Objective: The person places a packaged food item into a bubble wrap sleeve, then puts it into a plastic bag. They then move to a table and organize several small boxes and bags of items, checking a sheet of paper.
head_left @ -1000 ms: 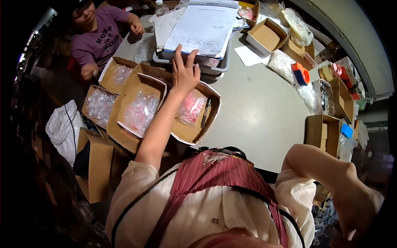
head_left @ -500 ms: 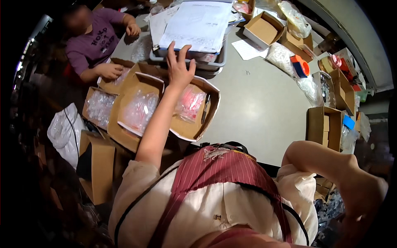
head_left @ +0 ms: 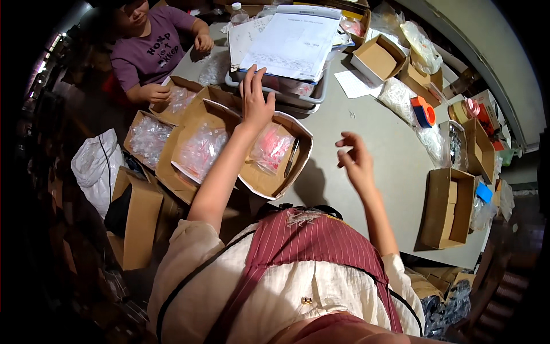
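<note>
My left hand [head_left: 256, 103] has its fingers stretched apart, fingertips at the near edge of a stack of papers on a clipboard [head_left: 292, 43]. The stack lies on top of a grey plastic bin [head_left: 318, 92]. Below that forearm is a cardboard tray with a pink-and-clear plastic bag [head_left: 271, 148] and a black pen [head_left: 291, 157]. A second box beside it holds clear plastic bags [head_left: 201, 150]. My right hand [head_left: 358, 166] hovers over the grey table with loosely bent, separated fingers and nothing visible in it.
A co-worker in a purple shirt [head_left: 154, 49] sits at far left, one hand at a small box of bags. On the right are cardboard boxes [head_left: 450, 215], an orange-and-blue tape dispenser [head_left: 423, 112] and plastic bags. A sheet of paper [head_left: 352, 84] lies on the table [head_left: 344, 120].
My right hand has swung in from the far right to above the table. The left hand stays at the clipboard's edge, its fingers closer together. The whole view has shifted slightly.
</note>
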The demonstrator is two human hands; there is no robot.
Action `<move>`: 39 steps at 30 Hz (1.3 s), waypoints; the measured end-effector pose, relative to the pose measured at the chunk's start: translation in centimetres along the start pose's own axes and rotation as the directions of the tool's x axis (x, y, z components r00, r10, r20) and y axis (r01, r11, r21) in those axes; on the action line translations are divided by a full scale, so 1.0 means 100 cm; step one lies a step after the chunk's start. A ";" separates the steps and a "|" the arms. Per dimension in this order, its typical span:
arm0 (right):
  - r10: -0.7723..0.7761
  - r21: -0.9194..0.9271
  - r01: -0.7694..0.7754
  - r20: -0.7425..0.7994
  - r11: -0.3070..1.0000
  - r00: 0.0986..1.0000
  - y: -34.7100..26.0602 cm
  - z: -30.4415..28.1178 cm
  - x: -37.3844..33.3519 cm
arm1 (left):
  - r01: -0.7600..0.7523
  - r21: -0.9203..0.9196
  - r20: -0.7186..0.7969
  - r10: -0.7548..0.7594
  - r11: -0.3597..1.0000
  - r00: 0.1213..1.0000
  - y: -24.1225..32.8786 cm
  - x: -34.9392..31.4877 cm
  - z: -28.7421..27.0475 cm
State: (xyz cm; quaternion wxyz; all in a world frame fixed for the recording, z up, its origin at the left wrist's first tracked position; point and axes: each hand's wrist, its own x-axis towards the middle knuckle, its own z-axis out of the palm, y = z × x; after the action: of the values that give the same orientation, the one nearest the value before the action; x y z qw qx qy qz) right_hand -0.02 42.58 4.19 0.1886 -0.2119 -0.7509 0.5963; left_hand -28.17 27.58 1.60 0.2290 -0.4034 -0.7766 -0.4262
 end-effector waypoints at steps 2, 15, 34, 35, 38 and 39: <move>-0.055 -0.239 0.057 0.014 0.969 0.998 0.031 0.015 -0.013 | 0.021 0.037 -0.012 -0.020 0.999 1.000 -0.001 0.006 -0.004; -0.259 -0.386 0.396 0.359 0.833 0.897 0.090 0.051 -0.038 | 0.004 0.376 0.058 -0.029 0.927 0.998 -0.018 0.002 -0.008; -0.369 -0.371 0.480 0.333 0.795 0.868 0.108 0.050 -0.040 | -0.033 0.399 0.556 -0.213 0.916 0.804 0.064 -0.166 -0.039; -0.388 -0.362 0.479 0.298 0.800 0.872 0.112 0.050 -0.040 | -0.036 0.370 0.569 -0.196 0.928 0.799 0.067 -0.167 -0.038; -0.357 -0.351 0.431 0.257 0.831 0.898 0.120 0.048 -0.047 | -0.039 0.313 0.563 -0.153 0.949 0.812 0.069 -0.164 -0.035; -0.306 -0.348 0.377 0.243 0.859 0.921 0.119 0.047 -0.051 | -0.018 0.261 0.571 -0.139 0.965 0.809 0.071 -0.164 -0.034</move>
State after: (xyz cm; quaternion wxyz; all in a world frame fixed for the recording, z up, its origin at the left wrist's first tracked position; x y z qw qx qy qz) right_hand 2.83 38.36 -8.56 0.1777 -0.0536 -0.8933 0.4094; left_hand -12.96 19.80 -4.68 0.0149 -0.4569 -0.8698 -0.1856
